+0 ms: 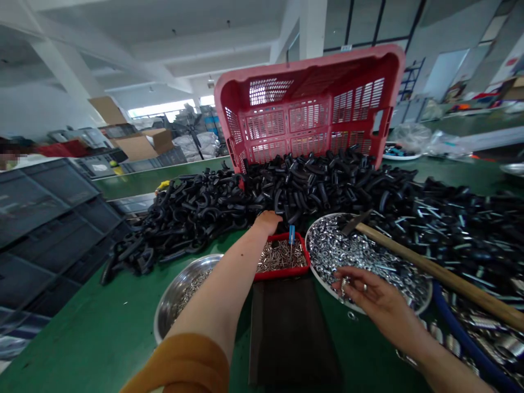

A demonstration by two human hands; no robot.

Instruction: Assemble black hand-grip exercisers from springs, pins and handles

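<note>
My left hand (268, 222) reaches out to the near edge of a heap of black curved plastic parts (303, 191), beyond a red tray (282, 273) of small screws. Its fingertips are hidden against the heap, so any grip is unclear. My right hand (376, 295) hovers over the near rim of a white round tray (323, 281) full of small shiny metal pieces. Thumb and fingers are closed on a small shiny metal part (344, 285), too small to name exactly. A blue-handled screwdriver (292, 234) stands in the screws.
A hammer (434, 267) with a wooden handle lies across the white tray. A steel bowl (164, 305) of small parts sits left, and a dark flat block (290, 333) lies in front. Behind, a red crate (307, 71) lies tipped over the heap. Grey crates (53, 213) are stacked left.
</note>
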